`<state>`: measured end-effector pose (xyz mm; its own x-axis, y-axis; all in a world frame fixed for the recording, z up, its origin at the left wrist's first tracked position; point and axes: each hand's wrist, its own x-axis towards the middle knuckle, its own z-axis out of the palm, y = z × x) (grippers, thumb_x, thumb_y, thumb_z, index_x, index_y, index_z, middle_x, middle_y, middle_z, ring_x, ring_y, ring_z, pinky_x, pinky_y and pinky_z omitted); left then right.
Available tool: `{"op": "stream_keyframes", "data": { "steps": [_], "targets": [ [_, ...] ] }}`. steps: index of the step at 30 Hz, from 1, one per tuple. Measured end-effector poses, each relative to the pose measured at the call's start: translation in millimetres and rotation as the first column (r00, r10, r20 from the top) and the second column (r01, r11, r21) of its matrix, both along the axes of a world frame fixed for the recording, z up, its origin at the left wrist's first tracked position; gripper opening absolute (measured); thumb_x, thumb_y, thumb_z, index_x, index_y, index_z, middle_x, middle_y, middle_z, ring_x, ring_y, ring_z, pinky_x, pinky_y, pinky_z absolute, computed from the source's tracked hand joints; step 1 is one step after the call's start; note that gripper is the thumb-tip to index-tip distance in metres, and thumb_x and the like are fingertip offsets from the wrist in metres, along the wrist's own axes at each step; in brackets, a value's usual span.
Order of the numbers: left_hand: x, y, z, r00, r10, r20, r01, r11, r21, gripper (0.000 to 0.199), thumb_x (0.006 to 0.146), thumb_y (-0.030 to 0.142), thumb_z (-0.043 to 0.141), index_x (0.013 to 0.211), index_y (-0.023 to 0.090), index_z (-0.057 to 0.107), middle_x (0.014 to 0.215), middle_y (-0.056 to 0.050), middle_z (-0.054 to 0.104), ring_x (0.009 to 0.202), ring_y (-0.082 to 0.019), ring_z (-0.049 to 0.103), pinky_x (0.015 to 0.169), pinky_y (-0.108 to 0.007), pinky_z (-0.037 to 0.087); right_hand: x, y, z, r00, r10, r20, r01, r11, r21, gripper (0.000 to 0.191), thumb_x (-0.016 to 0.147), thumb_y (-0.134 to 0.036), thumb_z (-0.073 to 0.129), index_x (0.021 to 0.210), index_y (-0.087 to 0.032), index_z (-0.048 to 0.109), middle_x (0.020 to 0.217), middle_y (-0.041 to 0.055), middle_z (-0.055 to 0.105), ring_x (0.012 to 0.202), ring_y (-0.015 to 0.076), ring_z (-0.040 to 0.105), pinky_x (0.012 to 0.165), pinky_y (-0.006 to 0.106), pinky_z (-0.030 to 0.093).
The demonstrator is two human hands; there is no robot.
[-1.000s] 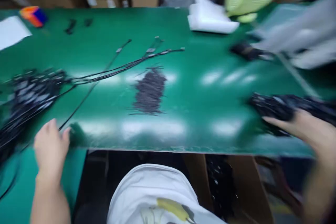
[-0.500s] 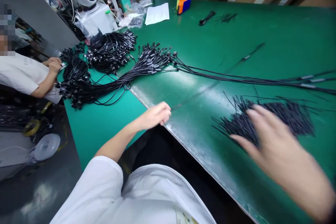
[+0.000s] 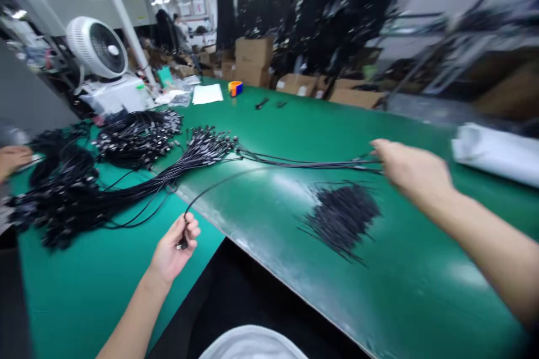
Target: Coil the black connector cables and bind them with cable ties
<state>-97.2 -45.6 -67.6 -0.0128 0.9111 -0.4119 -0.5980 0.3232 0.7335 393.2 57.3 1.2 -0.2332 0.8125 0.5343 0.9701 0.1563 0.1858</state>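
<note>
We're handling loose cables; the step looks like controlling one single black cable (image 3: 219,182) by both ends. Our left hand (image 3: 174,252) is curling closed near the near table edge, pinching that cable by its connector end (image 3: 182,244). The cable is arcing far and right, its other end getting lost among the long cable strands (image 3: 295,164). Our right hand (image 3: 410,171) is reaching over the green tabletop (image 3: 446,269), fingers bunching at the strands' right ends; we can't tell what they're pinching, if anything. Short black strips (image 3: 347,216), maybe ties, are lying between the hands, nearer than the strands. The big cable bundle (image 3: 206,148) is lying left, on the far side of our left hand. The next move, we're judging, is calling for a steady left pinch and a right grip separating one cable without snagging neighbours.
</note>
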Motion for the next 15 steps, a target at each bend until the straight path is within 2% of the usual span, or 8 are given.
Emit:
{"op": "stream_keyframes", "data": {
  "steps": [2, 4, 5, 7, 10, 12, 14, 15],
  "targets": [
    [18, 6, -2.1, 0.981, -0.047, -0.188, 0.058, 0.997, 0.056, 0.021, 0.082, 0.033, 0.075, 0.087, 0.018, 0.062, 0.082, -0.001, 0.067, 0.079, -0.013, 0.070, 0.063, -0.019, 0.058, -21, -57, -11.4, 0.998, 0.042, 0.038, -0.039, 0.996, -0.083, 0.036, 0.101, -0.037, 0.032, 0.091, -0.022, 0.064, 0.072, 0.0093, 0.064, 0.053, 0.0188, 0.053, 0.047, 0.030, 0.023],
    [46, 9, -4.3, 0.871, -0.151, -0.468, 0.244, 0.959, 0.146, 0.033, 0.083, 0.049, 0.071, 0.094, 0.018, 0.068, 0.100, -0.007, 0.073, 0.098, -0.021, 0.072, 0.085, -0.032, 0.061, -53, -116, -25.2, 0.987, 0.149, 0.056, -0.135, 0.969, -0.207, 0.026, 0.098, -0.034, 0.047, 0.081, -0.023, 0.062, 0.069, 0.0006, 0.064, 0.056, 0.0117, 0.057, 0.048, 0.025, 0.029],
    [63, 7, -5.6, 0.783, -0.192, -0.592, 0.361, 0.915, 0.180, 0.040, 0.083, 0.056, 0.067, 0.099, 0.019, 0.070, 0.108, -0.008, 0.074, 0.107, -0.025, 0.071, 0.094, -0.037, 0.059, -71, -141, -30.0, 0.953, 0.303, -0.026, -0.294, 0.897, -0.330, 0.024, 0.099, -0.027, 0.046, 0.083, -0.022, 0.062, 0.070, -0.0006, 0.065, 0.058, 0.0099, 0.058, 0.050, 0.023, 0.031],
    [97, -5, -9.2, 0.614, -0.270, -0.742, 0.585, 0.787, 0.198, 0.045, 0.083, 0.062, 0.064, 0.106, 0.024, 0.074, 0.116, -0.008, 0.074, 0.116, -0.027, 0.068, 0.104, -0.041, 0.054, -103, -173, -32.0, 0.894, 0.416, -0.169, -0.448, 0.799, -0.401, 0.028, 0.103, -0.030, 0.042, 0.085, -0.020, 0.061, 0.073, -0.0015, 0.066, 0.059, 0.0086, 0.057, 0.051, 0.024, 0.032],
    [126, -32, -14.2, 0.482, -0.506, -0.715, 0.800, 0.587, 0.124, 0.044, 0.086, 0.062, 0.059, 0.104, 0.025, 0.075, 0.082, -0.005, 0.074, 0.088, -0.023, 0.071, 0.095, -0.038, 0.056, -118, -179, -20.3, 0.909, 0.350, -0.226, -0.408, 0.859, -0.309, 0.034, 0.105, -0.037, 0.038, 0.090, -0.018, 0.063, 0.076, 0.0010, 0.067, 0.063, 0.0102, 0.057, 0.054, 0.025, 0.031],
    [130, -45, -13.1, 0.469, -0.633, -0.616, 0.831, 0.552, 0.065, 0.046, 0.089, 0.063, 0.054, 0.100, 0.022, 0.073, 0.055, 0.001, 0.058, 0.060, -0.017, 0.059, 0.080, -0.034, 0.055, -103, -173, -12.2, 0.934, 0.258, -0.247, -0.324, 0.903, -0.282, 0.035, 0.104, -0.039, 0.041, 0.091, -0.018, 0.065, 0.078, 0.0023, 0.068, 0.067, 0.0108, 0.059, 0.056, 0.025, 0.030],
    [133, -48, -6.8, 0.455, -0.691, -0.562, 0.844, 0.535, 0.025, 0.047, 0.090, 0.063, 0.055, 0.095, 0.019, 0.071, 0.047, 0.005, 0.044, 0.053, -0.013, 0.047, 0.072, -0.030, 0.051, -78, -176, -9.9, 0.957, 0.152, -0.247, -0.226, 0.925, -0.306, 0.034, 0.103, -0.042, 0.047, 0.090, -0.018, 0.067, 0.082, 0.0033, 0.070, 0.073, 0.0116, 0.062, 0.058, 0.024, 0.031],
    [136, -46, -2.7, 0.415, -0.719, -0.558, 0.869, 0.494, 0.010, 0.046, 0.089, 0.062, 0.057, 0.092, 0.018, 0.070, 0.047, 0.005, 0.044, 0.054, -0.012, 0.047, 0.070, -0.028, 0.048, -65, -182, -11.2, 0.970, 0.094, -0.226, -0.165, 0.934, -0.318, 0.034, 0.102, -0.043, 0.048, 0.090, -0.018, 0.068, 0.084, 0.0038, 0.071, 0.075, 0.0123, 0.063, 0.058, 0.024, 0.030]
  ]
}}
